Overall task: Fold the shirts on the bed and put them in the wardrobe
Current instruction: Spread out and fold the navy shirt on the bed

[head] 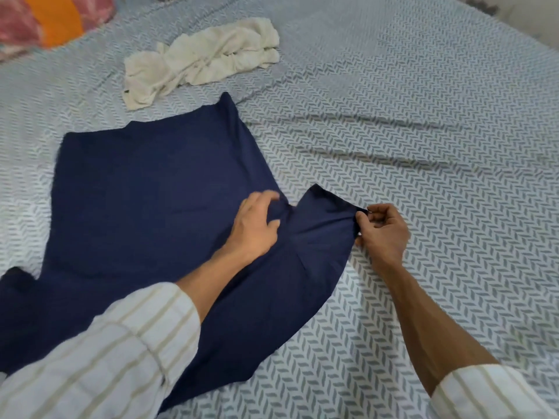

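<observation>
Lying flat: navy shirt (pixel 145 189) | left hand (pixel 254 225) presses it, fingers relaxed | right hand (pixel 382 229) pinches sleeve edge

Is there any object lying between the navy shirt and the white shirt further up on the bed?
Nothing visible. Only bare patterned bedsheet separates the navy shirt from the crumpled white shirt. The left hand rests on the navy shirt; the right hand pinches its sleeve.
</observation>
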